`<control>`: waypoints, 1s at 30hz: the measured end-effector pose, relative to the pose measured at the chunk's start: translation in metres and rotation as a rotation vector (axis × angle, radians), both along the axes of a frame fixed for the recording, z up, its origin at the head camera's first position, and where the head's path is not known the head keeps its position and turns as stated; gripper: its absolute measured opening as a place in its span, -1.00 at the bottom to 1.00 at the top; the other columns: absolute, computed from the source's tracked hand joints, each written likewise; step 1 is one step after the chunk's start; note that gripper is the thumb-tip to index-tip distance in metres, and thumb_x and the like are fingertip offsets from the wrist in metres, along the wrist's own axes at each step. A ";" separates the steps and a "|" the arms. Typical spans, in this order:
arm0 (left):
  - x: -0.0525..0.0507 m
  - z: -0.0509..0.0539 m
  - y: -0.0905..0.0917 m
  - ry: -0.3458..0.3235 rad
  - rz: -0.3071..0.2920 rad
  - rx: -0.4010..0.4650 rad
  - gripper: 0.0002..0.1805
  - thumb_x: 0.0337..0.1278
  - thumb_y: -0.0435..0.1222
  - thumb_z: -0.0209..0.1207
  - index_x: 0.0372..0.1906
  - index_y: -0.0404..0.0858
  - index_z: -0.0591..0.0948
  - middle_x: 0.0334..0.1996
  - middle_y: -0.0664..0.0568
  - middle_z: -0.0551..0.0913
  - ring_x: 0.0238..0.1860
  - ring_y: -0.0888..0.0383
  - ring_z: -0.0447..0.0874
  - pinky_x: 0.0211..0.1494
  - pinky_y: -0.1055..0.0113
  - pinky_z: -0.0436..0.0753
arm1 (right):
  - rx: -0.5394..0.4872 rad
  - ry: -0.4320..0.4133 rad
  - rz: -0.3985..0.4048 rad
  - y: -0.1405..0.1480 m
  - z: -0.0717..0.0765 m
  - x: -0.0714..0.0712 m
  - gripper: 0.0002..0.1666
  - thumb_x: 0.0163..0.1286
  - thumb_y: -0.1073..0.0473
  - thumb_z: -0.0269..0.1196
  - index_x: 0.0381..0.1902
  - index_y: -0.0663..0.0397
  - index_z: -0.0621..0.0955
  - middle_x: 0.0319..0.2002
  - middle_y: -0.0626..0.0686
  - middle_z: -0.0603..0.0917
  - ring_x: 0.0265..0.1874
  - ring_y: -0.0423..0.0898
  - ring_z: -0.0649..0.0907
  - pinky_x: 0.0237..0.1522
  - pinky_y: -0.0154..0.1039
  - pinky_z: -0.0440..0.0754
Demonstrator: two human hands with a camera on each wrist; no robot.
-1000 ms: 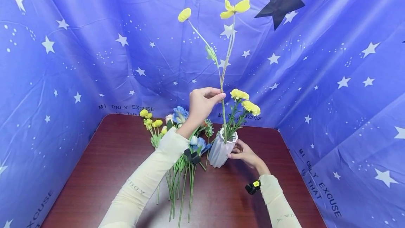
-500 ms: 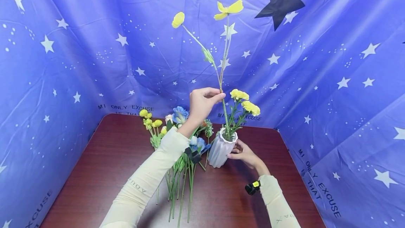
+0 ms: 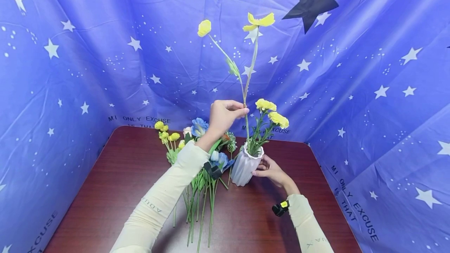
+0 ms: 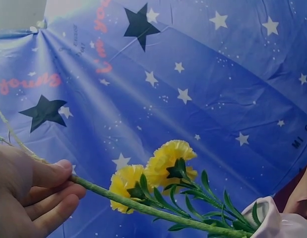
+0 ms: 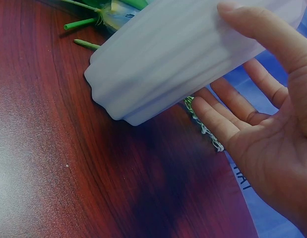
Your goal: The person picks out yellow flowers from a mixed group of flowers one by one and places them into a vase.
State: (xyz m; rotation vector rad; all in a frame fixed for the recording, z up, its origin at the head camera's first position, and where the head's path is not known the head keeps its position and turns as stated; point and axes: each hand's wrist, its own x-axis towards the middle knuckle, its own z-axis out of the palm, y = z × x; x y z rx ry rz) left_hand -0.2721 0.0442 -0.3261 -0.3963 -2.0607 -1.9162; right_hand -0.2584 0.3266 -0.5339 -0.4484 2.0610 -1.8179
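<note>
Thumb and finger of the left hand [image 3: 225, 117] pinch the tall yellow flower [image 3: 244, 95] on its stem, below the spot where it splits. Its blooms stick up high above. The low end goes to the mouth of the pale vase [image 3: 242, 169], next to some green leaves, but the tip is hidden, so I cannot tell how deep it is. Two frilly yellow blooms [image 3: 279, 120] stand up out of the vase too.

The right hand [image 3: 272, 171] holds the vase from its right side, with the thumb on one side and the fingers round the other. I cannot tell if every finger touches it. The two hands are well apart, one high and one low. The vase is on the brown table [image 3: 281, 229], just to the right of a pile of flowers [image 3: 200, 180].

The step in hand looks like putting the tall flower into the vase. I think it is only part of the way in, since lots of stem shows over the rim. The next move seems to call for a soft push straight down past the leaves, with the vase held firm. Such a tall flower could tip it.
</note>
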 end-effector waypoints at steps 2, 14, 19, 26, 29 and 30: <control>0.000 0.000 -0.001 -0.011 -0.005 -0.024 -0.83 0.03 -0.28 0.51 -0.31 -0.30 0.83 -0.42 -0.13 0.83 -0.40 -0.06 0.84 -0.34 0.35 0.77 | 0.000 -0.001 -0.001 0.000 0.000 0.000 -0.33 0.20 0.50 0.38 0.21 0.12 0.39 -0.01 -0.07 0.63 -0.05 -0.17 0.71 -0.01 -0.29 0.70; -0.006 0.000 -0.007 -0.182 -0.101 -0.157 -0.83 -0.01 -0.29 0.53 -0.31 -0.28 0.83 -0.40 -0.11 0.84 -0.48 0.11 0.83 -0.33 0.36 0.78 | 0.000 -0.007 -0.004 0.000 0.000 0.000 -0.30 0.20 0.51 0.37 0.24 0.13 0.37 -0.01 -0.05 0.63 -0.05 -0.17 0.71 -0.01 -0.30 0.70; -0.007 -0.002 -0.008 -0.226 -0.139 -0.197 -0.85 0.02 -0.28 0.52 -0.31 -0.26 0.83 -0.37 -0.09 0.84 -0.48 0.13 0.83 -0.31 0.35 0.78 | -0.001 -0.008 -0.007 -0.001 0.001 0.001 -0.31 0.19 0.52 0.37 0.22 0.12 0.38 -0.02 -0.05 0.63 -0.05 -0.17 0.71 -0.02 -0.30 0.71; -0.007 -0.010 -0.004 -0.246 -0.154 -0.238 -0.84 0.02 -0.27 0.52 -0.31 -0.25 0.83 -0.39 -0.08 0.84 -0.48 0.15 0.82 -0.33 0.36 0.77 | -0.006 -0.014 -0.011 -0.002 0.002 0.002 -0.33 0.20 0.51 0.36 0.21 0.11 0.38 -0.03 -0.05 0.63 -0.05 -0.18 0.71 -0.01 -0.31 0.71; -0.007 -0.016 -0.001 -0.241 -0.156 -0.261 -0.85 0.01 -0.27 0.52 -0.32 -0.25 0.82 -0.42 -0.07 0.83 -0.49 0.17 0.81 -0.36 0.37 0.76 | 0.004 -0.010 -0.015 -0.003 0.003 0.003 -0.33 0.20 0.50 0.37 0.22 0.12 0.38 -0.03 -0.05 0.62 -0.06 -0.18 0.71 -0.01 -0.31 0.70; -0.007 -0.017 0.000 -0.238 -0.156 -0.269 -0.85 0.01 -0.27 0.53 -0.32 -0.25 0.83 -0.43 -0.07 0.83 -0.50 0.17 0.80 -0.37 0.37 0.76 | 0.007 -0.008 -0.016 -0.003 0.003 0.003 -0.33 0.20 0.50 0.37 0.22 0.13 0.38 -0.02 -0.05 0.62 -0.06 -0.18 0.70 -0.01 -0.31 0.70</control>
